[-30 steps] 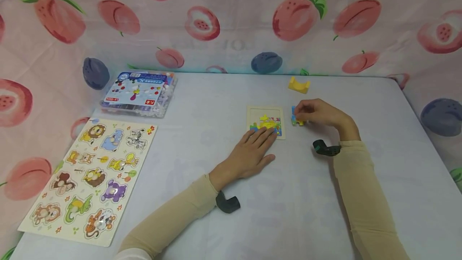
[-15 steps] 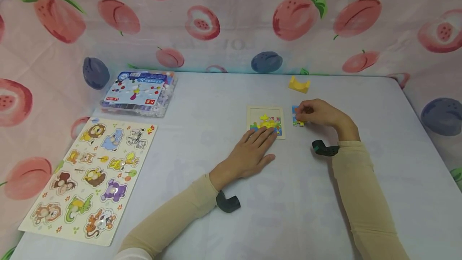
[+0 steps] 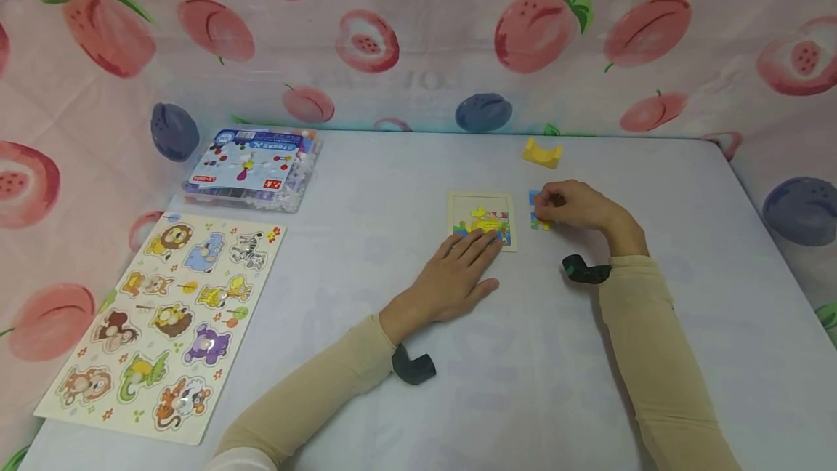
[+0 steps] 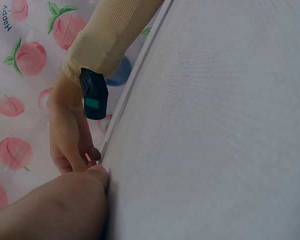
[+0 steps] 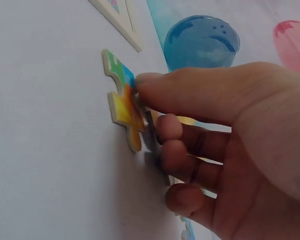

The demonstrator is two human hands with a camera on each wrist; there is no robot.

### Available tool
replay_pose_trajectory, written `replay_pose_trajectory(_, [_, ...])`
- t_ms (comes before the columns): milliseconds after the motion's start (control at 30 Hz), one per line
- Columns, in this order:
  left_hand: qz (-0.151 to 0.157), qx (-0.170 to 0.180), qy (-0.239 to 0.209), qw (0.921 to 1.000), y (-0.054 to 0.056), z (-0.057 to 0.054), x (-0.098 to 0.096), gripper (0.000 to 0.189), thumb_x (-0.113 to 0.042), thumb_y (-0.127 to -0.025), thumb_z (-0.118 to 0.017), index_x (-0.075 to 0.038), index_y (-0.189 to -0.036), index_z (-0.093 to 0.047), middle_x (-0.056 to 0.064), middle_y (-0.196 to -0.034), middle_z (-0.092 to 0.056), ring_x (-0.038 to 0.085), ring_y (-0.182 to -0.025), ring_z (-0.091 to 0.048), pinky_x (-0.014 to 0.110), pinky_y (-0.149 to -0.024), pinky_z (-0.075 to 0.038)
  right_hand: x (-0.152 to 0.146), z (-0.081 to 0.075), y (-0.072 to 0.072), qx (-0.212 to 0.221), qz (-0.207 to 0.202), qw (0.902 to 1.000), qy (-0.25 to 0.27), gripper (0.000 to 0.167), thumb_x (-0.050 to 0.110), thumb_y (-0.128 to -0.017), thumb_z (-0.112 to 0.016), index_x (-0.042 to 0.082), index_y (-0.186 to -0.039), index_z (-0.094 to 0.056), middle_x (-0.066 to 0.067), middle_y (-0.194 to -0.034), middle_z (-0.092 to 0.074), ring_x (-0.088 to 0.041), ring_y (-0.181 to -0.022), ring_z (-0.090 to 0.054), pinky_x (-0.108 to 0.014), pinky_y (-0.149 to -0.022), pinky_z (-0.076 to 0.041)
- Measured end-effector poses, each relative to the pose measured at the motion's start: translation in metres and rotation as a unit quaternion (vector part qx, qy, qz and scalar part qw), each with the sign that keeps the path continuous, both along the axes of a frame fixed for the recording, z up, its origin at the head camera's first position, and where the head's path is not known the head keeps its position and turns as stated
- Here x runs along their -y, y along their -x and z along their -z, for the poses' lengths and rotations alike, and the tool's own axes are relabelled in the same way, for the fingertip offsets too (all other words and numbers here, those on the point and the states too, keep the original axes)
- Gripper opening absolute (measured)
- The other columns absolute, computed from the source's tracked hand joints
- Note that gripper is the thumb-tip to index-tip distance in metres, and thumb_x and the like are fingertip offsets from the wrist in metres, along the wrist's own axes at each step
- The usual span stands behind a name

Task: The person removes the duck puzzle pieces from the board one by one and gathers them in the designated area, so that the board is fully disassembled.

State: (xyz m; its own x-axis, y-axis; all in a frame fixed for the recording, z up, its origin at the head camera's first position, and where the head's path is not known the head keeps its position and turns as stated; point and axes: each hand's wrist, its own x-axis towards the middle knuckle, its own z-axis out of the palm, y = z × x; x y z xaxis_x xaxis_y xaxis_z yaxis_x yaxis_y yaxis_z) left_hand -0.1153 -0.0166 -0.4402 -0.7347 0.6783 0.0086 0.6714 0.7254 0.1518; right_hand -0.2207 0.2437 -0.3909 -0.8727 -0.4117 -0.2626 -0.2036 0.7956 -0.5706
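A small wooden jigsaw tray [image 3: 480,199] lies on the table with several yellow and multicoloured pieces fitted along its lower part. My left hand [image 3: 451,278] rests flat with straight fingers over the tray's near edge, covering part of the picture. To the right of the tray, my right hand [image 3: 578,206] has its fingers curled at a jigsaw piece [image 5: 122,102] coloured green, blue, orange and yellow. In the right wrist view, the thumb lies against that piece and the other fingertips are behind it, at the edge of a darker piece. The fingers partly hide both.
A yellow curved block [image 3: 542,154] sits behind my right hand. At the left lie an animal knob-puzzle board [image 3: 147,355] and a clear plastic box [image 3: 251,169] with a blue label. A fruit-printed cloth [image 3: 418,27] hangs behind the white table.
My right wrist has shifted slightly left, and the piece beneath its fingers has moved a touch to the right. My left hand has stayed still on the tray.
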Motion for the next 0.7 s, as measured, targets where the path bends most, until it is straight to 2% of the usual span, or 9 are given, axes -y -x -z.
replay_pose_trajectory(233, [0.001,0.0,-0.004,1.0,0.0,0.0,0.0,0.062,-0.049,-0.101,-0.026,-0.018,-0.153,-0.012,-0.002,-0.16,-0.011,0.017,-0.148,-0.009,0.04,-0.12,-0.008,0.007,0.005,0.002,-0.023,0.008,0.9991,0.036,0.014,0.021,-0.094,-0.059,0.007,-0.094,-0.06,-0.007,-0.081,-0.059,-0.019,-0.075,-0.051,-0.028,-0.066,-0.042])
replay_pose_trajectory(433, [0.002,-0.002,-0.009,1.0,0.001,0.001,0.0,0.062,-0.048,-0.101,-0.027,-0.017,-0.153,-0.014,-0.001,-0.16,-0.012,0.02,-0.148,-0.011,0.04,-0.12,-0.009,0.023,0.014,0.006,-0.07,-0.042,0.9922,0.094,0.014,0.018,-0.093,-0.06,0.008,-0.102,-0.063,-0.008,-0.097,-0.064,-0.017,-0.083,-0.053,-0.024,-0.071,-0.044])
replay_pose_trajectory(533, [0.005,-0.006,-0.013,0.9999,0.001,0.002,-0.001,0.062,-0.048,-0.101,-0.028,-0.016,-0.153,-0.016,0.001,-0.159,-0.015,0.023,-0.146,-0.014,0.04,-0.12,-0.01,0.032,0.016,0.006,-0.062,-0.05,0.9905,0.112,0.016,0.019,-0.092,-0.062,0.01,-0.105,-0.064,-0.006,-0.101,-0.064,-0.016,-0.087,-0.055,-0.024,-0.073,-0.045])
replay_pose_trajectory(700, [0.007,-0.02,-0.02,0.9996,0.002,0.003,-0.001,0.061,-0.047,-0.101,-0.03,-0.015,-0.152,-0.02,0.004,-0.156,-0.022,0.025,-0.142,-0.019,0.04,-0.119,-0.012,0.045,0.017,0.003,-0.034,-0.066,0.9883,0.133,0.025,0.014,-0.092,-0.061,0.008,-0.116,-0.061,-0.01,-0.111,-0.062,-0.021,-0.099,-0.056,-0.035,-0.085,-0.045])
